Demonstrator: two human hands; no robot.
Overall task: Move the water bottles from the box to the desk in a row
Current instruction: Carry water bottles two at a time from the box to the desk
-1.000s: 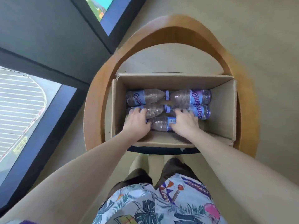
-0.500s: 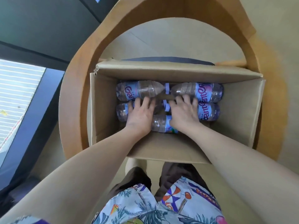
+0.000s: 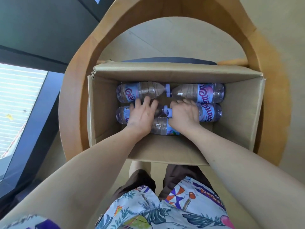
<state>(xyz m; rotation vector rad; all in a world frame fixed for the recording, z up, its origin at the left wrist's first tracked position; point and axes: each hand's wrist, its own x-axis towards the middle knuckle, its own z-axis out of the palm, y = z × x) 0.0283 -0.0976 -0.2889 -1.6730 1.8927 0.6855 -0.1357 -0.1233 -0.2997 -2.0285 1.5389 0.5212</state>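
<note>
Down inside the box [image 3: 105,113], which sits on the seat of a wooden chair [image 3: 74,100], both hands are on the water bottles. Five bottles lie on their sides on the box floor. Two lie along the far wall, caps meeting near the middle: the far left bottle [image 3: 140,92] and the far right bottle [image 3: 198,93]. Two more lie in the middle row, and a fifth, the near bottle [image 3: 160,126], lies toward the near wall between the wrists.

The left hand [image 3: 142,115] lies over the middle left bottle [image 3: 121,113], fingers spread and bent down across it, their tips at the gap beside the far left bottle. Whether the thumb closes under the bottle cannot be told. The right hand [image 3: 184,115] is curled round the neck end of the middle right bottle [image 3: 209,113], fingers hooked over its far side; the lilac cap [image 3: 169,112] pokes out beside the thumb, tilted up.

Each bottle is clear, with a lilac cap and a purple-blue label. The labels carry white script lettering outlined in pink; it reads roughly "Ganten", upside down on the right-hand bottles, partly cut off on the left ones. Small print on the middle left bottle is too fine to read.

Below the arms show a printed shirt [image 3: 165,209] and dark shorts [image 3: 137,180].
</note>
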